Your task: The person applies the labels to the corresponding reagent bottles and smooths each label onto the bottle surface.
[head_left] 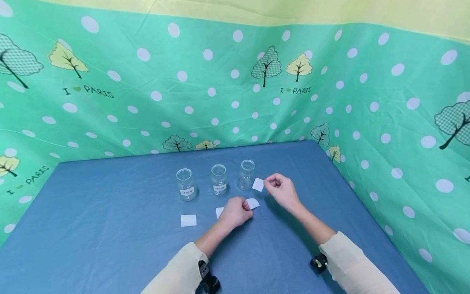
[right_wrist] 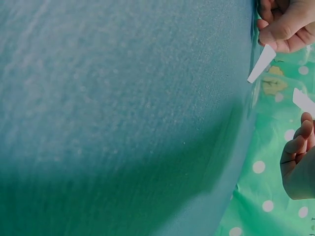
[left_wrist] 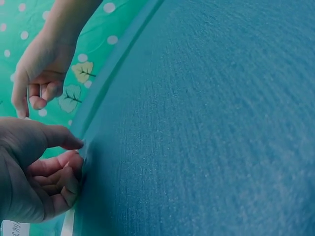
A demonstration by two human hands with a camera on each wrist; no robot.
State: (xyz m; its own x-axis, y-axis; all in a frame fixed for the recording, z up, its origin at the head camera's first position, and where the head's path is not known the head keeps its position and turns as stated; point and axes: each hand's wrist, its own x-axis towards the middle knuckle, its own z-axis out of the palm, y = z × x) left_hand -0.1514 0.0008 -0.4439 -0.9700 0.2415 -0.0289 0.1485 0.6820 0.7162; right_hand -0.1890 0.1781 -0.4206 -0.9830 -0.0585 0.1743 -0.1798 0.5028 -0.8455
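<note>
My right hand (head_left: 282, 192) pinches a small white square label (head_left: 258, 184) by its right edge, in front of the right glass jar (head_left: 246, 175). The label also shows in the right wrist view, above the fingertips of the right hand (right_wrist: 300, 164). Lower and to the left, my left hand (head_left: 235, 211) has its fingers curled, with thumb and fingertips at a slightly curved white paper piece (head_left: 253, 203), which it seems to pinch. Another white piece (head_left: 219, 212) is partly hidden behind this hand. The middle jar (head_left: 218, 179) and left jar (head_left: 186, 184) bear white labels with dark writing.
A white paper piece (head_left: 188, 220) lies flat in front of the left jar. Everything stands on a blue cloth-covered table (head_left: 110, 228). Green dotted curtains (head_left: 205, 90) rise behind the table and along its right side.
</note>
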